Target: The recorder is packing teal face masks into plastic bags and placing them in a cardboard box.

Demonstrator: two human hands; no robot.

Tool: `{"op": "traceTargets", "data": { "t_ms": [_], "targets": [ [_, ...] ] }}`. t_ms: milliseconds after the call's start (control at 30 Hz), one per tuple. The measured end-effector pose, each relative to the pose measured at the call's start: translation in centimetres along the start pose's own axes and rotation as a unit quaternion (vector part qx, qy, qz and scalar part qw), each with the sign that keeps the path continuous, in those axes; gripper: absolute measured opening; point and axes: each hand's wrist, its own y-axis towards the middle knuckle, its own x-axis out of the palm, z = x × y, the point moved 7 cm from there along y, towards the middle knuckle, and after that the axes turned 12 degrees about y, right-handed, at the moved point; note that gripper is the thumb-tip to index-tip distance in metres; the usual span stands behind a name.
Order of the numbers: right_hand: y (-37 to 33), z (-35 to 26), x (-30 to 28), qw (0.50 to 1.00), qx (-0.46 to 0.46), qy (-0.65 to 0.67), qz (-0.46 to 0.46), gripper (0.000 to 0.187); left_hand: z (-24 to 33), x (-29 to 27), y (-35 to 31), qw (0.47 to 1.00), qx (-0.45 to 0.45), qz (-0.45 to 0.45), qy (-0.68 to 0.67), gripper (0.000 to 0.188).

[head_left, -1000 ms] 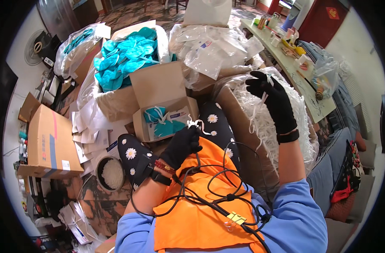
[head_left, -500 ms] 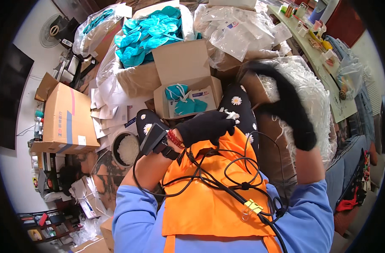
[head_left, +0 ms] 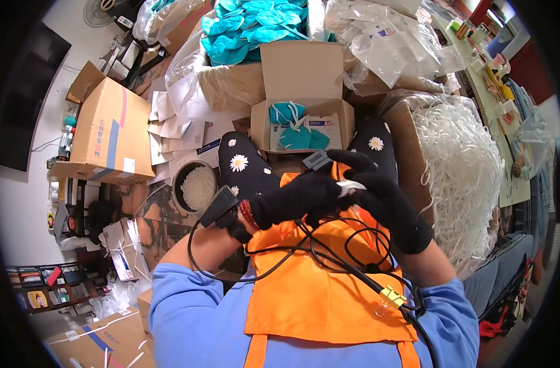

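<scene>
My left hand (head_left: 304, 197), in a black glove, is closed on a small bundle of white strips (head_left: 351, 186) above my lap. My right hand (head_left: 387, 205), also black-gloved, meets it there, its fingers bent around the strips' other side. The fingertips partly hide the bundle. A small grey object (head_left: 317, 160) shows just beyond my hands; I cannot make out what it is. Past it, an open cardboard box (head_left: 302, 70) holds folded teal masks (head_left: 304, 140) with white straps and a white printed packet (head_left: 324, 126).
At the right stands a large carton heaped with white elastic strips (head_left: 457, 178). Teal masks (head_left: 249, 27) fill a lined carton at the back, beside clear plastic bags (head_left: 390, 46). A pot of white bits (head_left: 198, 187) and a carton (head_left: 111, 132) are at left. Black cables (head_left: 347, 264) cross my orange apron.
My right hand has come from beside the carton of white strips to meet my left hand over my lap. The view has shifted, and the grey object now shows.
</scene>
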Motion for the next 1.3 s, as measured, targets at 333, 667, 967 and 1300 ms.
{"op": "traceTargets", "data": {
  "t_ms": [333, 667, 967, 1300],
  "targets": [
    [-3.3, -3.2, 1.9, 0.938, 0.181, 0.292, 0.044, 0.034, 2.7, 0.9, -3.3, 0.975, 0.151, -0.149, 0.061, 0.024],
    [-4.9, -6.3, -9.9, 0.959, 0.131, -0.209, 0.139, 0.034, -9.5, -14.4, -14.2, 0.973, -0.128, 0.086, 0.175, 0.032],
    [-15.1, -9.5, -38.4, 0.527, 0.007, -0.842, 0.113, 0.040, -36.2, -21.9, -28.5, 0.692, -0.498, 0.394, 0.343, 0.044],
    [-12.9, -10.6, -36.3, 0.501, 0.088, -0.856, 0.095, 0.030, -33.2, -27.0, -18.6, 0.696, -0.395, 0.452, 0.394, 0.034]
  ]
}}
